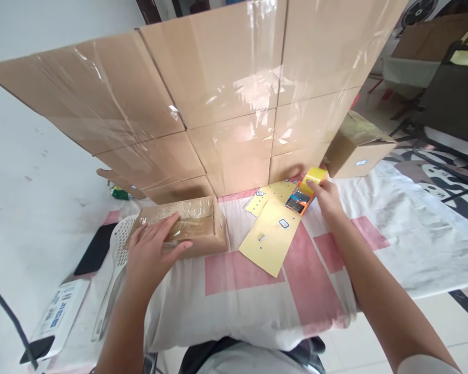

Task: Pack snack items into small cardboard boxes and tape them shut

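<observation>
My left hand (154,249) lies flat, fingers spread, on the small box (185,228) before me; my right hand (324,196) grips the tape dispenser (306,191) (far side). Best keep the box pinned firmly.

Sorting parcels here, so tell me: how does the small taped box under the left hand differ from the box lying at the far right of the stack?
The small taped box lies flat under the left hand; the far box sits tilted and untouched. The small taped box is wrapped in glossy, wrinkled clear tape; the far box shows mostly bare cardboard with a small white label. The small taped box lies nearer than the far box. Both are brown cardboard on the same cloth.
</observation>
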Available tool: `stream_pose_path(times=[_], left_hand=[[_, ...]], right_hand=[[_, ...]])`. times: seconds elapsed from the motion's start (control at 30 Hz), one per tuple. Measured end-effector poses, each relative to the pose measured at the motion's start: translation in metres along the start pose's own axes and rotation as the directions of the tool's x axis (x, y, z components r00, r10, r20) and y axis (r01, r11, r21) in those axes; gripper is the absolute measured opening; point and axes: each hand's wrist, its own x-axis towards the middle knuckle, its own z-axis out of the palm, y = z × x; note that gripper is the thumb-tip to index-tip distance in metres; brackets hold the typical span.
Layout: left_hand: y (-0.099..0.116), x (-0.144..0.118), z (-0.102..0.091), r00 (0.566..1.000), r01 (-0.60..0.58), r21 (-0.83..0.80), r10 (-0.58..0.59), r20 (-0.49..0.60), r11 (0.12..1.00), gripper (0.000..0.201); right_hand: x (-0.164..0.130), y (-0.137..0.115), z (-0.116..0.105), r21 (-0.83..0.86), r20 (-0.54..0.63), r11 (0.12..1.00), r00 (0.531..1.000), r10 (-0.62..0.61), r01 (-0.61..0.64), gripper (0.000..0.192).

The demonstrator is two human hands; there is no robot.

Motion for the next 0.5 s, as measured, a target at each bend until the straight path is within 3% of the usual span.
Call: stream_pose_path(times=[0.03,0.1,0.17,0.2,0.23,0.3,0.33,0.4,0.5], left_hand=[[0.007,0.0,-0.002,0.999,0.006,-0.03,-0.007,-0.043,1.0,0.06],[0.032,-0.002,-0.002,0.962,-0.034,-0.108,0.004,-0.272,0.994,0.054],[0.068,-0.003,0.006,0.857,-0.196,-0.2,0.069,-0.51,0.96,0.043],[0.088,-0.003,0.013,0.831,-0.306,-0.249,0.13,-0.541,0.919,0.038],[0.108,-0.001,0.021,0.847,-0.41,-0.318,0.227,-0.482,0.855,0.034],[0.142,0.003,0.042,0.901,-0.433,-0.417,0.402,-0.167,0.799,0.034],[0.156,0.006,0.054,0.887,-0.409,-0.429,0.461,0.02,0.805,0.045],[0.176,0.01,0.078,0.813,-0.343,-0.411,0.486,0.321,0.844,0.076],[0.198,0.013,0.106,0.728,-0.232,-0.378,0.418,0.543,0.896,0.097]], right_hand=[[-0.002,0.003,0.002,-0.026,0.009,1.0,1.0,-0.011,0.011,0.037],[-0.009,0.007,0.004,-0.063,0.007,0.997,0.999,-0.048,0.048,0.038],[-0.016,0.011,0.004,-0.095,0.003,0.99,0.994,-0.109,0.108,0.036],[-0.02,0.012,0.004,-0.108,0.003,0.985,0.99,-0.139,0.138,0.034],[-0.023,0.012,0.004,-0.115,-0.003,0.979,0.986,-0.168,0.167,0.033],[-0.029,0.013,0.003,-0.091,-0.02,0.973,0.977,-0.213,0.21,0.03],[-0.031,0.013,0.003,-0.06,-0.034,0.972,0.973,-0.228,0.226,0.028],[-0.035,0.011,0.001,0.006,-0.059,0.969,0.967,-0.248,0.249,0.025],[-0.038,0.005,-0.001,0.068,-0.074,0.958,0.959,-0.272,0.277,0.024]])
